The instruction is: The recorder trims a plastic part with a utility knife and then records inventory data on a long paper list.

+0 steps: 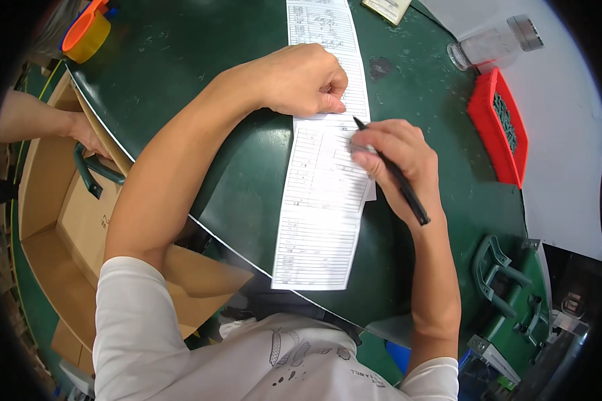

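Note:
A long printed paper form (318, 227) with ruled rows lies on the green table, its lower end reaching over the near edge. Beneath its top end, another printed sheet (321, 27) extends toward the far side. My left hand (306, 80) is closed, knuckles up, with thumb and forefinger pinched at the upper form's top edge. Between the fingers of my right hand (401, 157) is a black pen (406, 187), held tilted over the form's right side. The pen's slim end points up and left, apart from my left hand.
Another person's hand (90, 134) reaches into a cardboard box (43, 180) at left, by a green handle (87, 170). A red bin (519, 160) of small dark parts and a glass jar (485, 50) stand at right. Green handles (498, 274) lie lower right; an orange-yellow scoop (87, 37) sits far left.

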Demonstrator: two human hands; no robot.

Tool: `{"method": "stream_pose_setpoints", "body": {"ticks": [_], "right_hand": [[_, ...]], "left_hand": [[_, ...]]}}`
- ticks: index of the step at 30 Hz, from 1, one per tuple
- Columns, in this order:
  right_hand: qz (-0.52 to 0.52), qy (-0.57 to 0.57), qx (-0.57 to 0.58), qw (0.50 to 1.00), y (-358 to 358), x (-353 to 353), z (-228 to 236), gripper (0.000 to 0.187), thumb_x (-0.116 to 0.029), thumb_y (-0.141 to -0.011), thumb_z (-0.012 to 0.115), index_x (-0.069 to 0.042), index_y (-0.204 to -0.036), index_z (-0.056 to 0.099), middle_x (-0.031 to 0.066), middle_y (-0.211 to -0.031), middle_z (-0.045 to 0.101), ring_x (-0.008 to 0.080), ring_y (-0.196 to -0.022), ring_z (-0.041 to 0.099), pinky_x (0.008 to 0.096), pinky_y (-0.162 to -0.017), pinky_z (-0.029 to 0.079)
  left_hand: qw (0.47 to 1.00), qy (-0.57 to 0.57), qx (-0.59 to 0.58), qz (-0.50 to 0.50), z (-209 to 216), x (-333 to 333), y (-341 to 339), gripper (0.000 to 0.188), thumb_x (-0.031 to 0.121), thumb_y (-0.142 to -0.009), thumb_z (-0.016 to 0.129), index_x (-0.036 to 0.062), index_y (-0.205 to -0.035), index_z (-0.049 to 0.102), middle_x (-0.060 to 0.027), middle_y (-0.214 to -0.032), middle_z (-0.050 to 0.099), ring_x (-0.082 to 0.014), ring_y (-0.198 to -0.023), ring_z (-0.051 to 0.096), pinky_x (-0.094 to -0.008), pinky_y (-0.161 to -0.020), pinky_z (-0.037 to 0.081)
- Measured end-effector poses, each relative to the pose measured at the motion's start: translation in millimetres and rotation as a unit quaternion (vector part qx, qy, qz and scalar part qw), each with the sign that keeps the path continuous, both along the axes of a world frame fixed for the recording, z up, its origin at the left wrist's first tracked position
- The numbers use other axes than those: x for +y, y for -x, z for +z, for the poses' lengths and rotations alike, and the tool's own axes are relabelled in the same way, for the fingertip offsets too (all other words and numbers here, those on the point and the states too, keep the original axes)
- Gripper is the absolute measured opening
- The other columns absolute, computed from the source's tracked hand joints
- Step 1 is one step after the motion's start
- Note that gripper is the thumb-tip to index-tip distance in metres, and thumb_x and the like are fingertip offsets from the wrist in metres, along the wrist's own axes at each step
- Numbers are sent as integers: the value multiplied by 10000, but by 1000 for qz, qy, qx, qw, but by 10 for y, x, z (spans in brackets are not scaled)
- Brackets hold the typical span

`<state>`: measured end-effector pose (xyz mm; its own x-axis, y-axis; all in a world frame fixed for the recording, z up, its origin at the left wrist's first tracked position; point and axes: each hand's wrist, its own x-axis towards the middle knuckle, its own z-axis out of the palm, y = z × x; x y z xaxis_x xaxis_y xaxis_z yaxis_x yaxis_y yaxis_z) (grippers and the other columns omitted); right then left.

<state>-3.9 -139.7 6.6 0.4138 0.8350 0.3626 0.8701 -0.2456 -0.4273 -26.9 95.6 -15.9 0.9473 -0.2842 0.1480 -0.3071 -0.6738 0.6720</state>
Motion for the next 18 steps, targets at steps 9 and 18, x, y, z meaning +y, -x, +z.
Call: {"method": "stream_pose_setpoints", "body": {"ticks": [9,18], "right_hand": [[25,2,-48,999,825,-378,284,318,-235,-727,773,-62,-980,691,201,-1073,665,306,-1021,646,412,-777,467],[128,5,20,992,1400,-338,-10,367,-179,-767,708,-90,-1119,662,203,-1098,648,315,-1115,611,426,-882,476]], "left_hand": [[998,-23,-24,49,-50,64,-9,215,196,-799,733,14,-735,638,-108,-579,560,-242,-545,521,-373,-552,412],[987,-70,-44,139,-85,116,-37,206,229,-806,708,28,-799,666,-126,-657,620,-273,-612,588,-381,-605,457]]}}
